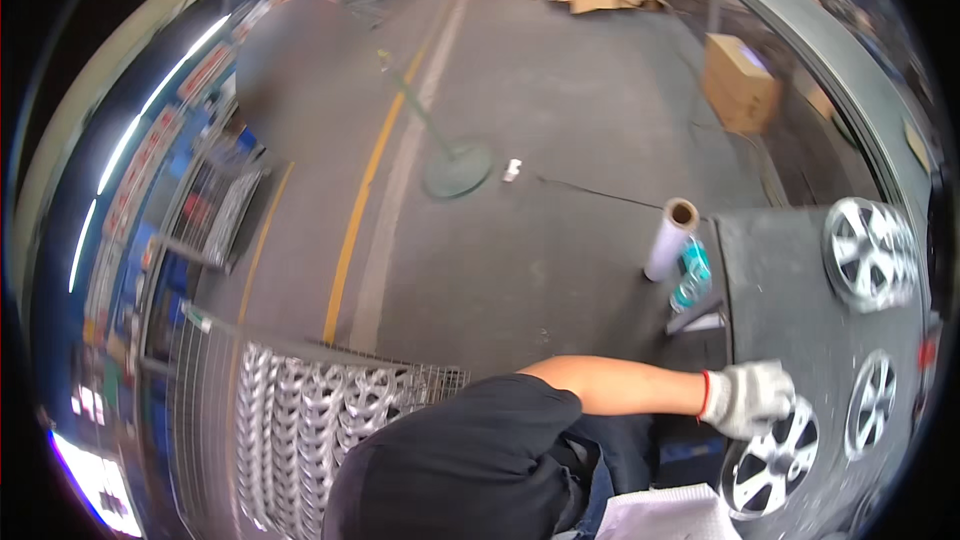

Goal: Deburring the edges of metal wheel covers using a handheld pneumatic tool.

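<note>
My left hand (750,400), in a white knitted glove with a red cuff edge, reaches across to the dark table. Its fingers curl over the upper edge of a silver and black wheel cover (770,465), which lies by the table's near edge. Farther right on the same table rests another spoked wheel cover (871,405). A stack of similar covers (868,252) stands toward the table's far end. In front of my body is a white textured sheet (668,514), partly cut off by the lower edge. My right hand does not show.
Wire cage (205,420) with rows of silver wheel covers (305,430) stands at lower left. Beside the table (770,330) are a white roll (668,245) and a teal-labelled bottle (692,275). A green round-based stand (458,170), a cable and a cardboard box (740,85) are farther off.
</note>
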### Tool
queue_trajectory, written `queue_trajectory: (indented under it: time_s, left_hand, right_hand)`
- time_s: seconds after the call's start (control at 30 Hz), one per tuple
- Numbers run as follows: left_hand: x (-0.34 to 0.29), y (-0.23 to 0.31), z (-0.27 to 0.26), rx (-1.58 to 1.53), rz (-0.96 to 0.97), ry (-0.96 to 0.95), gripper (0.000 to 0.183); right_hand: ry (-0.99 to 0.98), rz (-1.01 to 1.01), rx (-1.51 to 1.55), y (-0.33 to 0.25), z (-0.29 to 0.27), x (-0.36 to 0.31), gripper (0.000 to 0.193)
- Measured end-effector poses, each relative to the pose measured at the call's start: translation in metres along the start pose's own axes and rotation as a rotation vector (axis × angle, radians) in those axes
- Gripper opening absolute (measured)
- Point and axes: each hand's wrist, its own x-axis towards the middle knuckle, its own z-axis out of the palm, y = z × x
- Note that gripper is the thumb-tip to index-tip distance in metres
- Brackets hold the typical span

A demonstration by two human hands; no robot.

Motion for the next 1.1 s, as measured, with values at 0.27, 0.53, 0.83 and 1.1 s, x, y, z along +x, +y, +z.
queue_trajectory:
  time_s: [0.27, 0.53, 0.83, 1.1]
  left_hand:
    - [-0.006, -0.012, 0.024, 0.025, -0.101, -0.350, 0.060]
    - [0.002, 0.006, 0.001, 0.073, -0.119, -0.342, 0.056]
    - [0.021, 0.044, -0.014, 0.145, -0.371, -0.599, 0.067]
    - [0.018, 0.033, 0.003, 0.078, -0.441, -0.496, 0.056]
  right_hand:
    - [-0.218, -0.063, 0.161, -0.044, 0.092, 0.063, 0.067]
    - [-0.264, -0.019, 0.239, -0.078, 0.073, 0.028, 0.068]
    - [-0.195, 0.419, 0.476, -0.112, 0.050, -0.020, 0.072]
    - [-0.135, 0.361, 0.295, -0.100, 0.048, -0.016, 0.085]
